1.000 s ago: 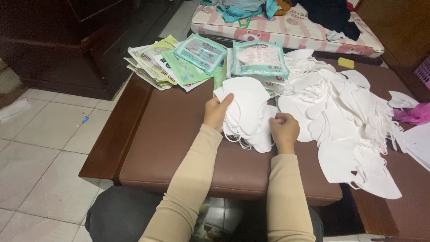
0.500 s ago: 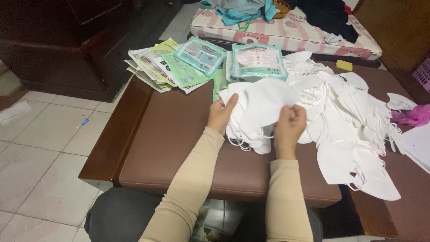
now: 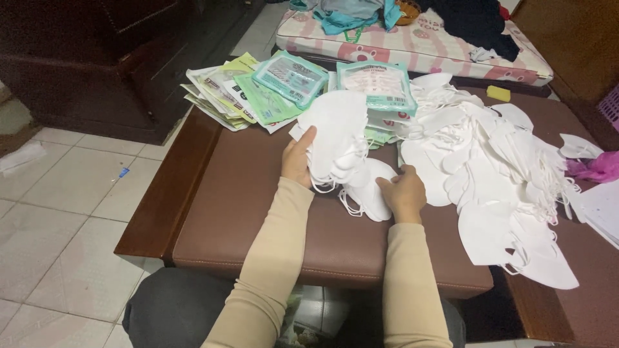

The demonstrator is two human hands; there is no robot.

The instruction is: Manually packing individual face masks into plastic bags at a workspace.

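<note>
My left hand (image 3: 298,156) grips a thick stack of white folded face masks (image 3: 335,132), held upright above the brown padded table (image 3: 245,193). My right hand (image 3: 402,191) rests on a few more white masks (image 3: 369,187) lying flat just below the stack, fingers curled on them. Ear loops dangle from the stack between the two hands. Both arms wear beige sleeves.
A large loose heap of white masks (image 3: 490,167) spreads to the right. Flat green and teal mask packets (image 3: 271,87) lie fanned at the table's far left. A pink item (image 3: 596,167) and white sheets sit at the right edge; a patterned mattress (image 3: 412,38) lies behind.
My left hand has gathered the masks into a taller stack and lifted it. My right hand has dropped from the stack onto the masks lying on the table.
</note>
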